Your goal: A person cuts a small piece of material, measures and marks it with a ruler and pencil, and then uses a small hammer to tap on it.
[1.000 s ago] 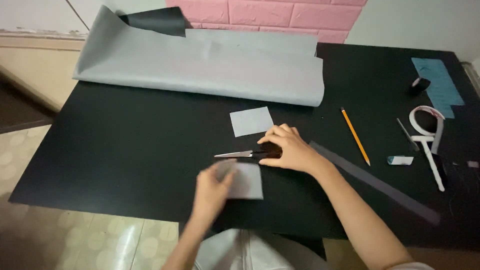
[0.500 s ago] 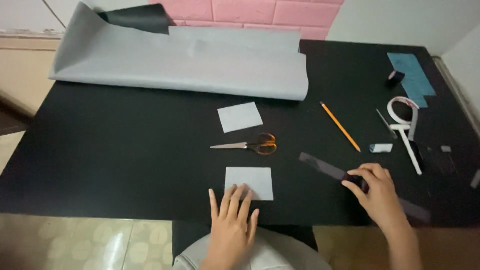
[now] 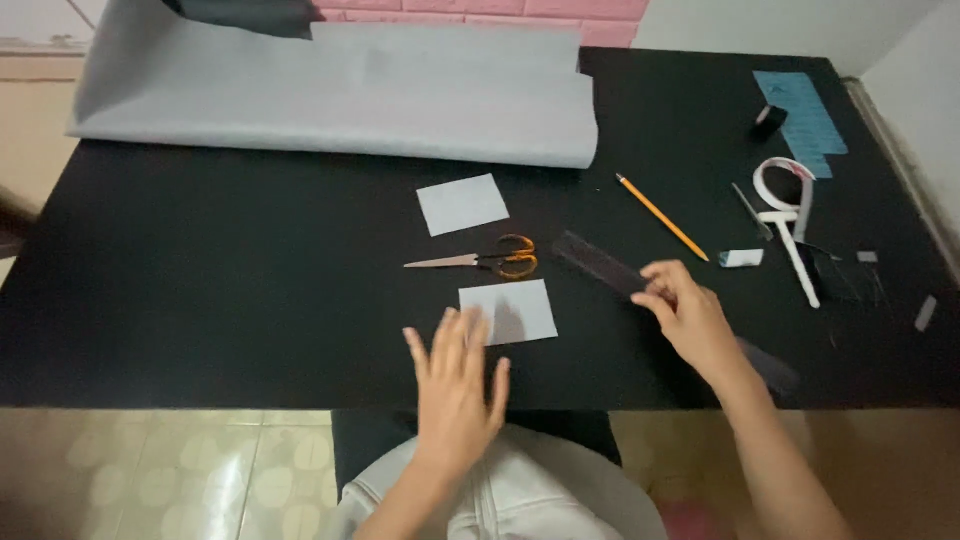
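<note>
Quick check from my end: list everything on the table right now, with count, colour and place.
table: 1, black, fills view
sheet: 1 large, grey, far edge, partly rolled
paper squares: 2, pale grey, centre; nearer one under left fingertips
scissors: 1, orange handles, between squares
ruler: 1, dark, right of scissors
pencil: 1, yellow, centre-right
tape ring: 1, white, right
blue sheet: 1, far right
left hand: flat, near edge
right hand: on ruler

Both arms bare to elbows, no sleeves, rings or watch seen. Left hand (image 3: 455,385) at 6 o'clock, right hand (image 3: 690,320) approx 4 o'clock. Lap shows pale grey-white trousers w/ stitched seams.
</note>
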